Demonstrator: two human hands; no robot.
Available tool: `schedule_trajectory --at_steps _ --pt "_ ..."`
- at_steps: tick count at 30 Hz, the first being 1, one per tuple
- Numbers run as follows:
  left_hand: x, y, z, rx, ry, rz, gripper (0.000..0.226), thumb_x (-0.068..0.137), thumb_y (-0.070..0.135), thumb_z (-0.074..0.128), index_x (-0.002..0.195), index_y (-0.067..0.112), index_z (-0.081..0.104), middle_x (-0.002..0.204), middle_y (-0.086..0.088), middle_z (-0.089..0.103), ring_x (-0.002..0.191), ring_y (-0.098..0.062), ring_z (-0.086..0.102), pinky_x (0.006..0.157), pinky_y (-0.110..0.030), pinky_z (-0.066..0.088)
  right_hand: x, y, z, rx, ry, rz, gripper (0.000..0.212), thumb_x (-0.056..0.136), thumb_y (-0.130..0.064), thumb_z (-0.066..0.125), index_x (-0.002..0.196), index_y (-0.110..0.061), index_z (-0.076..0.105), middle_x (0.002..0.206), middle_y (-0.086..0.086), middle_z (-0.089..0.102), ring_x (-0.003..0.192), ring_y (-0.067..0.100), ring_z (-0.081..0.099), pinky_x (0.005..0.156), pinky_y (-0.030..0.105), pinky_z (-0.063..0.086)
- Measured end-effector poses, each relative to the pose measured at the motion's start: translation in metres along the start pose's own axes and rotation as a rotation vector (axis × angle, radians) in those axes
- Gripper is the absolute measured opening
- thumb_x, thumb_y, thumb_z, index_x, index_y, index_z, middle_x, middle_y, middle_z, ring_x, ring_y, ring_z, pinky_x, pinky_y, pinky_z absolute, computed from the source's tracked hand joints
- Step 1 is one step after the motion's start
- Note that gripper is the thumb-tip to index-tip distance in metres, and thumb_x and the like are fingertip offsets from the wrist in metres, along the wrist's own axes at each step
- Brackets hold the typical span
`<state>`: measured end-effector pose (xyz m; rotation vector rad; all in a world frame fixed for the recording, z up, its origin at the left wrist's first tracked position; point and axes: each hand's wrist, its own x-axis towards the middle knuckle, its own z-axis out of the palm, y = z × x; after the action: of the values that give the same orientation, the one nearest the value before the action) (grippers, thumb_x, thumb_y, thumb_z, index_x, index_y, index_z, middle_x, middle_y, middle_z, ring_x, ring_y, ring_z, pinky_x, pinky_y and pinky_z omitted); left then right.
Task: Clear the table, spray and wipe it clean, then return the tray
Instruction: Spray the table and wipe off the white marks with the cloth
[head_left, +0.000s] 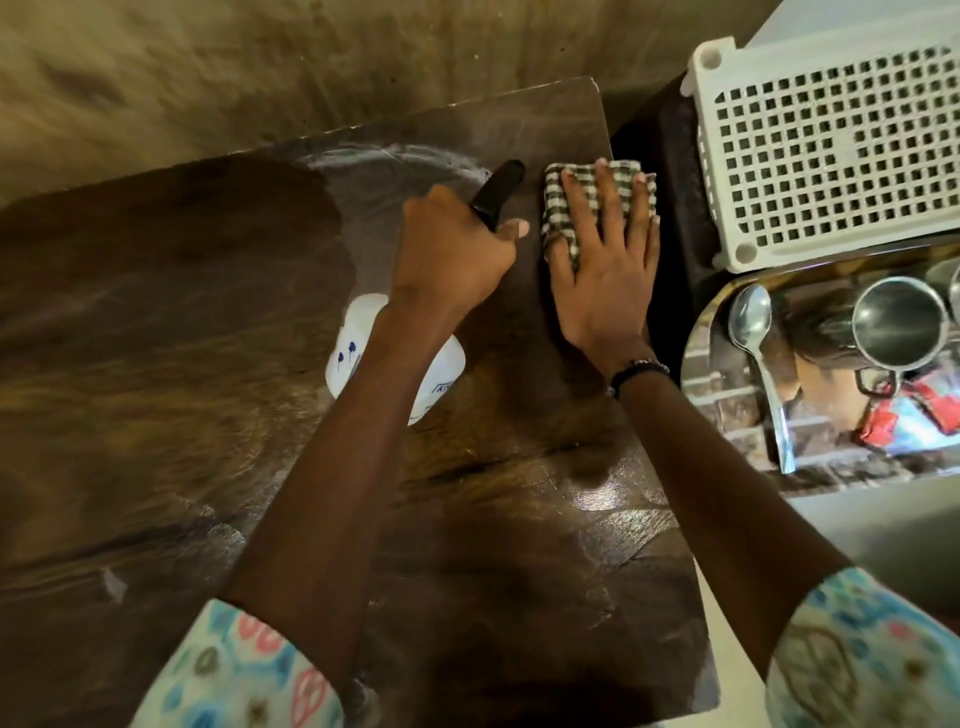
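Table (208, 338): my right hand (602, 270) presses the cloth (566, 192), fingers spread flat; my left hand (447, 260) grips the sprayer (496, 195) (fingers curled).

A white perforated plastic crate (831, 140) sits upside down at the far right; tan floor (208, 78) shows beyond, blurred

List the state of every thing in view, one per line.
Spray bottle: upright, gripped by left hand.
Checked cloth: folded, pressed flat under right hand.
Table: wet streaks near cloth.
Steel tray: off the table, holding spoon and cup.
White crate: upside down.
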<state>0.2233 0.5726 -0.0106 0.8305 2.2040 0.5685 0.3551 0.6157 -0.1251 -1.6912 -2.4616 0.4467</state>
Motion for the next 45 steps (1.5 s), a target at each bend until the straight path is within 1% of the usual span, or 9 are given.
schedule_trajectory --at_steps 3,8,11,16,19,23,28,36,45 --pt "0.001 0.003 -0.007 -0.020 -0.009 0.014 0.062 0.082 0.040 0.067 0.126 0.001 0.047 0.113 -0.006 0.053 0.088 -0.011 0.044 0.062 -0.001 0.024 0.007 0.001 -0.004 -0.008 -0.003 -0.024 0.055 0.096 -0.044 0.029 0.150 -0.032 0.025 0.160 -0.002 0.017 0.149 0.029 0.006 0.119 0.045 0.005" --pt "0.004 -0.009 -0.013 -0.023 0.013 0.022 0.055 0.081 0.038 0.069 0.117 -0.001 0.053 0.095 -0.006 0.052 0.089 -0.019 0.057 0.069 -0.026 0.044 0.048 -0.013 -0.005 -0.020 -0.043 -0.007 0.055 0.098 -0.042 0.029 0.151 -0.033 0.020 0.161 -0.002 0.011 0.149 0.029 0.001 0.119 0.047 0.002" --pt "0.006 -0.020 -0.015 -0.035 0.006 -0.001 0.058 0.080 0.037 0.071 0.119 -0.002 0.050 0.100 -0.008 0.052 0.087 -0.016 0.051 0.073 -0.026 0.044 0.081 -0.039 0.002 -0.071 -0.086 -0.018 0.056 0.099 -0.044 0.027 0.152 -0.032 0.015 0.162 -0.001 0.006 0.149 0.031 -0.003 0.119 0.049 0.000" --pt "0.005 -0.034 -0.020 -0.054 0.009 -0.067 0.061 0.076 0.038 0.074 0.119 0.001 0.053 0.112 -0.008 0.058 0.098 -0.021 0.058 0.083 -0.033 0.050 0.055 -0.086 0.022 -0.138 -0.196 -0.440 0.058 0.096 -0.048 0.018 0.151 -0.032 0.021 0.161 0.003 0.015 0.148 0.033 0.006 0.120 0.050 0.007" --pt "0.001 -0.040 -0.029 -0.089 0.027 -0.104 0.049 0.078 0.032 0.073 0.113 0.002 0.057 0.097 -0.003 0.054 0.090 -0.019 0.057 0.077 -0.030 0.048 0.018 -0.050 0.011 -0.057 -0.235 -0.583 0.055 0.096 -0.045 0.026 0.147 -0.028 0.033 0.157 0.004 0.027 0.147 0.031 0.014 0.120 0.046 0.011" --pt "-0.001 -0.052 -0.040 -0.120 0.017 -0.142 0.047 0.081 0.034 0.071 0.114 0.007 0.053 0.095 -0.003 0.051 0.085 -0.018 0.053 0.074 -0.027 0.043 0.020 0.001 -0.006 -0.096 -0.135 -0.430 0.052 0.098 -0.040 0.032 0.149 -0.031 0.028 0.159 -0.001 0.022 0.148 0.029 0.012 0.120 0.044 0.011" --pt "0.000 -0.069 -0.050 -0.160 0.061 -0.170 0.044 0.081 0.034 0.071 0.112 0.009 0.051 0.097 -0.005 0.053 0.088 -0.021 0.058 0.074 -0.029 0.046 0.075 -0.065 0.014 -0.096 -0.066 -0.135 0.054 0.098 -0.042 0.027 0.151 -0.033 0.021 0.161 -0.001 0.014 0.149 0.031 0.004 0.120 0.050 0.008" --pt "-0.002 -0.090 -0.062 -0.156 0.062 -0.239 0.050 0.080 0.035 0.071 0.116 0.008 0.049 0.107 -0.012 0.061 0.090 -0.028 0.064 0.072 -0.034 0.051 0.027 -0.091 0.032 -0.128 -0.191 -0.573 0.052 0.099 -0.040 0.028 0.150 -0.030 0.027 0.159 0.000 0.022 0.148 0.029 0.011 0.120 0.046 0.009" --pt "0.002 -0.105 -0.084 -0.129 0.140 -0.196 0.060 0.080 0.039 0.070 0.121 0.001 0.049 0.101 -0.006 0.051 0.087 -0.019 0.055 0.073 -0.027 0.044 0.045 -0.061 0.018 -0.094 -0.077 -0.294 0.054 0.097 -0.041 0.027 0.150 -0.034 0.024 0.160 -0.003 0.018 0.148 0.028 0.008 0.119 0.048 0.012"
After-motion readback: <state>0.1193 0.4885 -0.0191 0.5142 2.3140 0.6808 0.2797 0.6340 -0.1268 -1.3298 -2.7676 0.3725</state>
